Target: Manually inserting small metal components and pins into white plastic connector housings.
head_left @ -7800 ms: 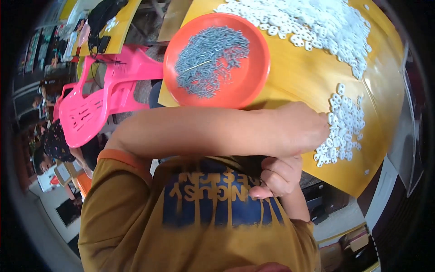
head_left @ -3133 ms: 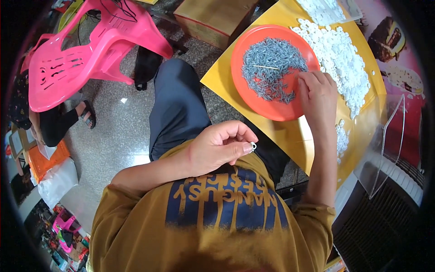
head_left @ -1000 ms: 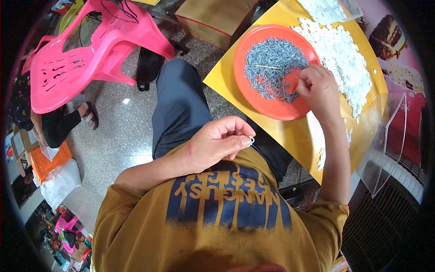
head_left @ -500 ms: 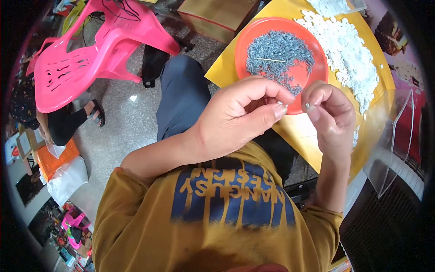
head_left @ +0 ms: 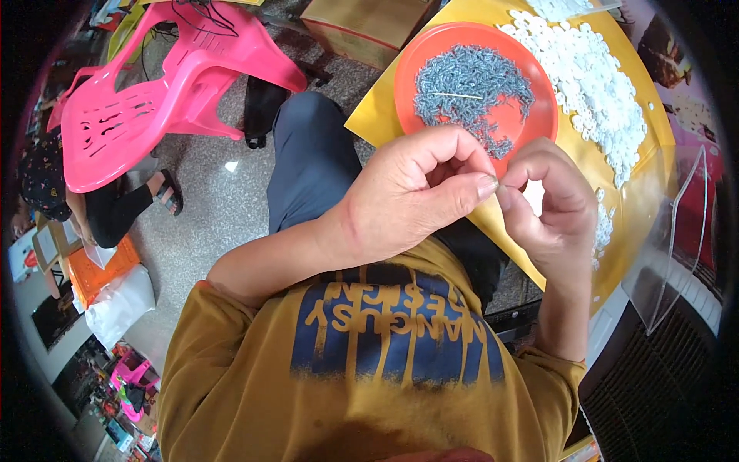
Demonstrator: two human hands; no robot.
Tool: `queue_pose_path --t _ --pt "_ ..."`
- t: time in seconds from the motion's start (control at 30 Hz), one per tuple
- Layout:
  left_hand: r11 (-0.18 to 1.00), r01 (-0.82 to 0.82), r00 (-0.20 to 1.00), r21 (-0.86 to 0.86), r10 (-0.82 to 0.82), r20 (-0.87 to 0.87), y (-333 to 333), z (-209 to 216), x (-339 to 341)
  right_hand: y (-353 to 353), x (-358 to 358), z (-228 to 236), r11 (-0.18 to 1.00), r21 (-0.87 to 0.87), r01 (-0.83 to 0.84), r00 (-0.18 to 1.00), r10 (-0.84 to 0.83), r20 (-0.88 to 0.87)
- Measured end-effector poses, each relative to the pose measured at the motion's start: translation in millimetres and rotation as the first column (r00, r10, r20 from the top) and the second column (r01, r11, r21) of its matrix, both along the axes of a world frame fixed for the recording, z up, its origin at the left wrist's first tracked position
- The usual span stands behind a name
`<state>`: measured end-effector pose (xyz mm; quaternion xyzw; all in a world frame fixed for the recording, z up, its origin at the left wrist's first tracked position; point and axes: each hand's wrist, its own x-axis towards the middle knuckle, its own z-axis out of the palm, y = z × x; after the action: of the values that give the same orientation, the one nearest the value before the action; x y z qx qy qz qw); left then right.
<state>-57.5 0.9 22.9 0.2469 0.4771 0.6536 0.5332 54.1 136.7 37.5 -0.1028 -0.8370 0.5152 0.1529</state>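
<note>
My left hand (head_left: pixel 427 192) and my right hand (head_left: pixel 550 204) meet fingertip to fingertip just in front of a red plastic bowl (head_left: pixel 545 115). Thumb and forefinger are pinched together on each hand, and the fingers hide whatever small thing lies between them. Inside the bowl is a heap of small, grey, screw-like metal pieces (head_left: pixel 469 73), with a thin pale stick (head_left: pixel 456 95) lying across it. Part of the bowl's red bottom shows through. A pile of small white plastic pieces (head_left: pixel 596 92) spreads to the right of the bowl.
A yellow board (head_left: pixel 377 108) lies under bowl and pile. Clear plastic bags (head_left: pixel 666 246) hang over its right edge. Beyond my knee are a cardboard box (head_left: pixel 366 27) and a pink plastic chair (head_left: pixel 127 115). Another person's sandalled foot (head_left: pixel 169 192) is at the left.
My fingertips have come together; before, they were apart, with a tiny pale piece in the left pinch and a tiny silvery one in the right. Both are now hidden.
</note>
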Motion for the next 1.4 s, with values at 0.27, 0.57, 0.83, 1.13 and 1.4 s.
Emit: queue_pose_path --t 0.27,0.57,0.83,1.13,1.4 --pt "0.997 -0.074 0.997 0.037 0.075 -0.027 -1.4 -3.8 6.2 -23.2 11.7 -11.0 0.751 -0.641 0.161 0.985 -0.164 0.055" --pt "0.992 -0.057 0.99 0.108 0.071 -0.123 -3.7 -6.4 9.8 -30.7 14.7 -14.8 0.562 -0.797 0.221 0.961 -0.267 0.079" --pt "0.996 -0.065 0.998 0.058 0.066 -0.002 -9.0 2.4 10.3 -32.2 15.9 -14.1 0.558 -0.797 0.229 0.954 -0.293 0.069" --pt "0.99 -0.088 0.996 0.114 0.087 0.012 -9.0 -6.3 11.8 -35.3 17.3 -14.0 0.623 -0.747 0.232 0.959 -0.273 0.071" --pt "0.993 -0.094 0.996 0.066 0.094 0.009 -9.9 -1.8 13.0 -36.9 17.1 -14.2 0.657 -0.716 0.235 0.958 -0.281 0.057"
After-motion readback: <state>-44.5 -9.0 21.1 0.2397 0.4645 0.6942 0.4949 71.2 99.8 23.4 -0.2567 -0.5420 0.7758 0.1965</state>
